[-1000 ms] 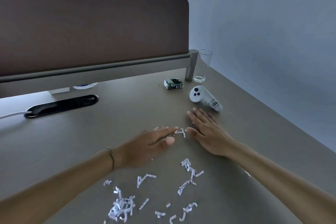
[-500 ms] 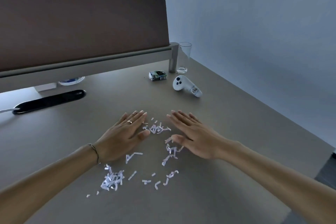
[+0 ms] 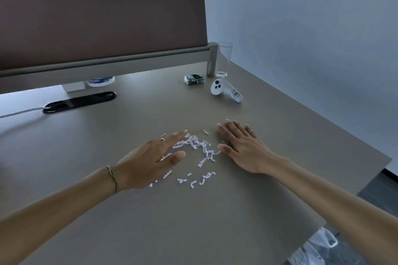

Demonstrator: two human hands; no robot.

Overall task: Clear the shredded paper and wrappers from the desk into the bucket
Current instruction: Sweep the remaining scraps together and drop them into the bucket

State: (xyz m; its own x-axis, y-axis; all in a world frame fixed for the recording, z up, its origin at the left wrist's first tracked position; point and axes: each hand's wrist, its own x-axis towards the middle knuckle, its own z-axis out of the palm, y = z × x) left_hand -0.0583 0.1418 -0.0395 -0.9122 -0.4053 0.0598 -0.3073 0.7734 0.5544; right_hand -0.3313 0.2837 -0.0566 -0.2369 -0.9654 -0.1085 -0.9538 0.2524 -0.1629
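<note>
Here, your left hand and right hand lie flat on the desk, fingers straight and slightly spread, flanking the shredded paper; loose scraps trail nearer you.

Both forearms are bare from the bottom edge of the view up to the wrists; no sleeve shows on either. The left hand wears a thin ring, gold-toned, on a finger toward its 12 o'clock end. A narrow bracelet circles the left wrist at the hand's 7 o'clock side: a slim band or cord, dull in colour, its detail too fine to make out. The nails on the left hand are fairly long and pale at the tips. The right hand carries no visible jewellery, and its nails look short. Fingers on both hands are slender.
</note>
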